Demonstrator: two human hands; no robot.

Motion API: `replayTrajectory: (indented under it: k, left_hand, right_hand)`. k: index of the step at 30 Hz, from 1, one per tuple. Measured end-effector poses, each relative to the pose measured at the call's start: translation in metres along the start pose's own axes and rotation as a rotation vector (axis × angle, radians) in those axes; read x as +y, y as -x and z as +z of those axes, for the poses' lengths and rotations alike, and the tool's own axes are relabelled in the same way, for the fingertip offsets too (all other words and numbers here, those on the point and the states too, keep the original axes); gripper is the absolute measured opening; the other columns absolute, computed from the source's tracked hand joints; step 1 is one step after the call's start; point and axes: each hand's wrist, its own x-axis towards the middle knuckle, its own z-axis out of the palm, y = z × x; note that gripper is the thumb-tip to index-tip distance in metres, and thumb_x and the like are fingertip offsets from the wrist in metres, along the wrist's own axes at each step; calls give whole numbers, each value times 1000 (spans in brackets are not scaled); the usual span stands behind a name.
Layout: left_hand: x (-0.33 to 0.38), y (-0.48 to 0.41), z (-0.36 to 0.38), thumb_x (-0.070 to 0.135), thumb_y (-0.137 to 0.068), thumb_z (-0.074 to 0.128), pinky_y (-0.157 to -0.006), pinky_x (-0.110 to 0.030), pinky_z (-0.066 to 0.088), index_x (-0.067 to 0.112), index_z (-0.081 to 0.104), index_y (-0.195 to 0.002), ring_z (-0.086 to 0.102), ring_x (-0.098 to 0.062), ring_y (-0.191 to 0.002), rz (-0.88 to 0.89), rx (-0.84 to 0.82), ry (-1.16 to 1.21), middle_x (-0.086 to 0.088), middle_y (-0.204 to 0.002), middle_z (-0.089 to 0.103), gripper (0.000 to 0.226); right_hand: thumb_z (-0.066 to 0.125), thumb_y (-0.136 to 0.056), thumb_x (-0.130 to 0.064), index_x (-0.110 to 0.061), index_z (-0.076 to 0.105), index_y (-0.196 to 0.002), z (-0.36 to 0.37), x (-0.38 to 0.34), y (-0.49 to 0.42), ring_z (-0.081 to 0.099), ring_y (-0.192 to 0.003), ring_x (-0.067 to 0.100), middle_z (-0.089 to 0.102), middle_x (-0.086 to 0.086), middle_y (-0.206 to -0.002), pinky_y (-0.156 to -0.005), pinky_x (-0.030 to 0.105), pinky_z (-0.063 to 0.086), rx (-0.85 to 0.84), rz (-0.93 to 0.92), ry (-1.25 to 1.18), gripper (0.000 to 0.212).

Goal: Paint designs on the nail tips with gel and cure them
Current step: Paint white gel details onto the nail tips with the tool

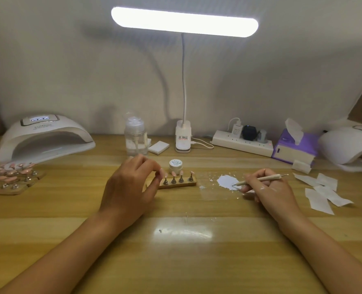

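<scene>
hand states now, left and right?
Left hand: grips the left end of the nail tip stand.
Right hand: holds the brush, tip in white gel.

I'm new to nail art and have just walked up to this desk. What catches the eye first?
The glowing lamp bar high in the middle dominates. Below it, the right hand holds a brush with its tip in a white gel puddle, while the left hand grips the left end of a wooden stand of nail tips.
</scene>
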Motion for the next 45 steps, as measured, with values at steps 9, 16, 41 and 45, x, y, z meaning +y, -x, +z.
replayTrajectory:
  k: [9, 16, 41, 45]
  left_hand:
    - [65, -11, 37, 32, -98, 54, -83, -36, 51, 35, 54, -96, 61, -2, -99, 93, -439, 344, 15, -106, 68, 4]
    - [60, -10, 59, 25, -93, 61, -79, -37, 53, 40, 55, -89, 64, -2, -91, 28, -423, 412, 16, -96, 70, 17]
    - [57, -15, 59, 23, -88, 70, -79, -20, 52, 22, 72, -90, 67, 0, -86, -82, -418, 612, 14, -88, 73, 3]
    - [56, -16, 60, 14, -88, 70, -76, -12, 50, 22, 71, -88, 67, 3, -86, -60, -403, 653, 15, -86, 72, 8]
  right_hand:
    - [66, -94, -22, -7, 61, -84, 0, -3, 3, 60, -46, -2, 75, 0, -68, -43, 9, 40, 2, 2, 26, 19]
    - [69, -92, -33, -20, 66, -85, 2, -5, 6, 66, -68, -2, 76, -10, -75, -66, 31, 48, -35, -51, 154, 15]
    - [67, -92, -17, -10, 68, -83, 2, -11, 5, 66, -59, -4, 76, -1, -70, -51, 6, 40, -44, 7, 47, 12]
    - [68, -92, -18, -10, 68, -83, 3, -11, 6, 58, -48, -5, 76, -1, -69, -46, 7, 39, 11, 10, 10, 12]
